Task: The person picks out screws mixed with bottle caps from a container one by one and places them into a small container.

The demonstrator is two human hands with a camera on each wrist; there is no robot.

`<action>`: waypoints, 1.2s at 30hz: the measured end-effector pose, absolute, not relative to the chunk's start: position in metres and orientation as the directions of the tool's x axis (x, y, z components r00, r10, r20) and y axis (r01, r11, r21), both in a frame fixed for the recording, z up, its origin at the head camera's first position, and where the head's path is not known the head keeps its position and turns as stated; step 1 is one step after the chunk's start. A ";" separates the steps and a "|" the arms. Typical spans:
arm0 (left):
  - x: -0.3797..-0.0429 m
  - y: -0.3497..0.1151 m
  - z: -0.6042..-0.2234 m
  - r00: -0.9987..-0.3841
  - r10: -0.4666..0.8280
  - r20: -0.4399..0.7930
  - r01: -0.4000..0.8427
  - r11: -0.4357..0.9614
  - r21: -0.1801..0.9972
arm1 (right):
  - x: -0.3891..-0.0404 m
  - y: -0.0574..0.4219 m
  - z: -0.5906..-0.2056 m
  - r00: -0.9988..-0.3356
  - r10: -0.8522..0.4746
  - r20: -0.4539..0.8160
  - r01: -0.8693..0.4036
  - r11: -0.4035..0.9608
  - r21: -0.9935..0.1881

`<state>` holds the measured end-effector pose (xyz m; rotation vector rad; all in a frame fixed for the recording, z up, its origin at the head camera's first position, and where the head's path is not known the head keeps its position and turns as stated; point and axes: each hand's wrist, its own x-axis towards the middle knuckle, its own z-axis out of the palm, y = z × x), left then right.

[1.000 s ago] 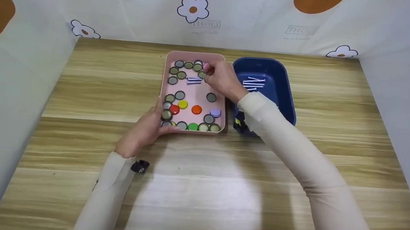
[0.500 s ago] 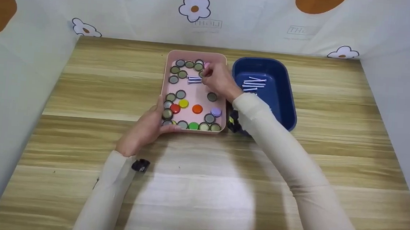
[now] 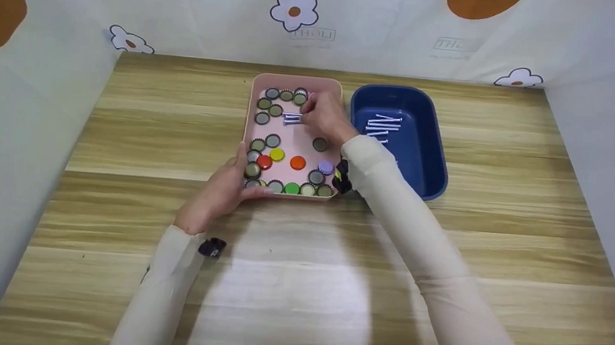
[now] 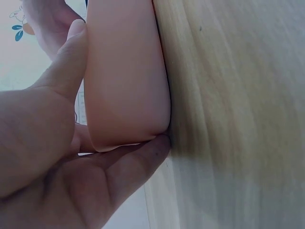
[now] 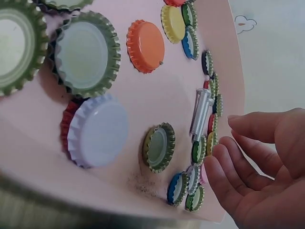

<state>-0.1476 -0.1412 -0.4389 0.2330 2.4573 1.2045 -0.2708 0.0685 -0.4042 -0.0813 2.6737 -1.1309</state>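
Note:
In the head view a pink tray (image 3: pixel 288 132) holds bottle caps, many lying inner side up, and a small row of screws (image 3: pixel 292 119). My left hand (image 3: pixel 218 187) holds its near left corner; in the left wrist view the thumb lies along the rim and other fingers reach the base. Over the tray's far right part is my right hand (image 3: pixel 325 116), beside the screws. Its fingers are loosely bent in the right wrist view, close to the caps and screws (image 5: pixel 202 113), with nothing visible between them. The hand hides some caps in the head view.
A deep blue bin (image 3: pixel 425 143) with several screws (image 3: pixel 384 123) stands to the right of the tray, partly behind the right forearm. An orange cap (image 3: pixel 298 163) and a yellow cap (image 3: pixel 277 154) lie in the tray. Curtains surround the wooden table (image 3: pixel 141 126).
My right hand has shifted slightly left over the tray, and its forearm has swung left, uncovering more of the blue bin. The left hand keeps its hold on the tray corner.

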 end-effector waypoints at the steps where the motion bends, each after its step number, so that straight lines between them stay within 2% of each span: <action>1: -0.147 -0.141 -0.439 -0.909 0.316 -0.271 -0.012 0.631 0.776 | -0.271 0.068 -0.405 -0.971 -0.146 -0.190 0.032 0.706 -0.707; 4: -0.146 -0.142 -0.439 -0.909 0.323 -0.264 0.027 0.678 0.735 | -0.270 0.065 -0.408 -0.970 -0.150 -0.193 0.025 0.722 -0.691; 10: -0.145 -0.143 -0.440 -0.917 0.300 -0.263 0.004 0.666 0.746 | -0.271 0.060 -0.412 -0.966 -0.133 -0.221 0.035 0.780 -0.625; 17: -0.144 -0.143 -0.439 -0.912 0.317 -0.262 0.040 0.703 0.711 | -0.272 0.059 -0.415 -0.967 -0.140 -0.213 0.012 0.810 -0.586; 22: -0.145 -0.142 -0.439 -0.917 0.308 -0.254 0.020 0.671 0.741 | -0.271 0.060 -0.418 -0.968 -0.150 -0.199 -0.013 0.829 -0.560; 29: -0.150 -0.139 -0.442 -0.912 0.294 -0.287 -0.089 0.540 0.837 | -0.272 0.058 -0.422 -0.968 -0.146 -0.202 -0.008 0.829 -0.559; 36: -0.148 -0.141 -0.442 -0.916 0.310 -0.255 -0.030 0.580 0.814 | -0.273 0.055 -0.422 -0.974 -0.107 -0.198 0.012 0.854 -0.521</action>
